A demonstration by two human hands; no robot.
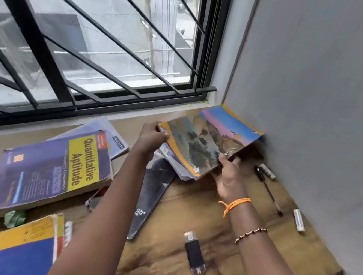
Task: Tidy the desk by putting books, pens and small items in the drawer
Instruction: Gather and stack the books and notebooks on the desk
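Observation:
A notebook with a landscape picture on its cover (209, 138) is raised off the wooden desk (174, 259) near the far right corner. My left hand (151, 137) grips its left edge and my right hand (228, 176) pinches its near corner from below. A second thin book seems to lie under it in the same grip. On the desk lie a thick "Quantitative Aptitude" book (54, 168), a black spiral pad (154, 192), a black pen (268, 189), two white markers (299, 220) (267, 170) and a dark USB stick (195, 254).
A grey wall (313, 106) bounds the desk on the right and a barred window (95, 50) stands behind it. A yellow and blue book (14, 247) and a crumpled green paper (14, 218) lie at the near left. No drawer is in view.

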